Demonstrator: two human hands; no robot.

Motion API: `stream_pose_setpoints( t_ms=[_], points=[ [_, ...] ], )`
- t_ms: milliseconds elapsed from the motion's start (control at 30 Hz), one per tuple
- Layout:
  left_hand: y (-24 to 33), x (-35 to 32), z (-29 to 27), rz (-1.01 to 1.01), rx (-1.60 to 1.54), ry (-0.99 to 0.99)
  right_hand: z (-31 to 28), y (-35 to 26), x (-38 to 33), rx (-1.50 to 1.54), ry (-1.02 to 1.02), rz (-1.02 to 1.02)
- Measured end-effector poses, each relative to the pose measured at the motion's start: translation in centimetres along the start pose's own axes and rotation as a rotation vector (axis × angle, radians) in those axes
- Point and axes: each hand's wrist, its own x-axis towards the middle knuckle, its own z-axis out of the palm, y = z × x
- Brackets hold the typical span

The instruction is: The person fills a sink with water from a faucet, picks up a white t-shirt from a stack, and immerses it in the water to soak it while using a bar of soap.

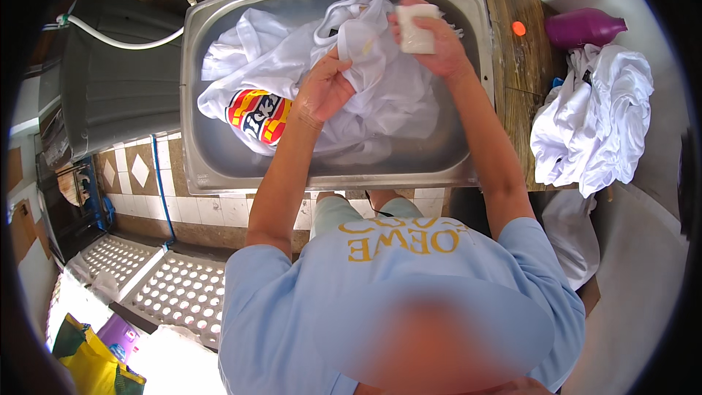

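In a metal sink (191, 113) lies a wet white shirt (398, 106), bunched up, with a red, yellow and black print at its left. My left hand (326, 89) is closed on a raised fold of the shirt, fingertips pinching the cloth near the collar; a faint yellowish mark shows on that fold. My right hand (442, 47) grips a white bar of soap (417, 29) just right of the collar, above the cloth. Part of the shirt rests in shallow water at the bottom of the sink.
Right of the sink is a wooden board (515, 73) with an orange cap (519, 28), a purple bottle (585, 28) on its side and a heap of white clothes (596, 121). A dark grey ribbed panel (121, 80) and a white hose (121, 40) stand at the left.
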Motion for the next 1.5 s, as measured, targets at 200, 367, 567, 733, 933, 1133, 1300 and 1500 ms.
stream_pose_setpoints(
  t_ms=[200, 367, 567, 733, 933, 1133, 1300, 1500],
  points=[
    [-1.1, -0.1, -2.1, -0.010, -0.226, 0.035, 10.0, 6.7, -1.2, -1.746, -0.058, -0.923],
    [-1.5, 0.2, -2.0, -0.004, -0.478, -0.248, 8.0, 6.3, 1.5, -1.782, 0.217, -0.721],
    [-0.4, -1.0, 0.9, 0.000, -0.352, -0.030, 9.7, 6.3, -0.7, -1.729, -0.023, -0.915],
    [0.8, -0.9, 2.2, 0.005, 0.154, 0.034, 5.6, 3.5, 2.5, -1.186, 0.337, -0.532],
    [10.3, -5.6, -0.3, 0.243, 0.756, 0.371, 7.9, -3.1, -2.1, -0.599, -0.301, 0.158],
    [15.1, -10.1, -8.4, 0.237, 1.104, 0.523, -0.5, -5.4, -4.2, -1.833, 0.182, -0.530],
    [12.4, -9.5, -5.3, 0.352, 1.743, 0.692, -8.2, -9.3, -4.3, -2.044, 0.327, -0.641],
    [12.2, -9.3, -1.8, 0.675, 2.043, 0.616, -7.7, -8.9, -4.7, -2.124, 0.450, -0.829]
  ],
)
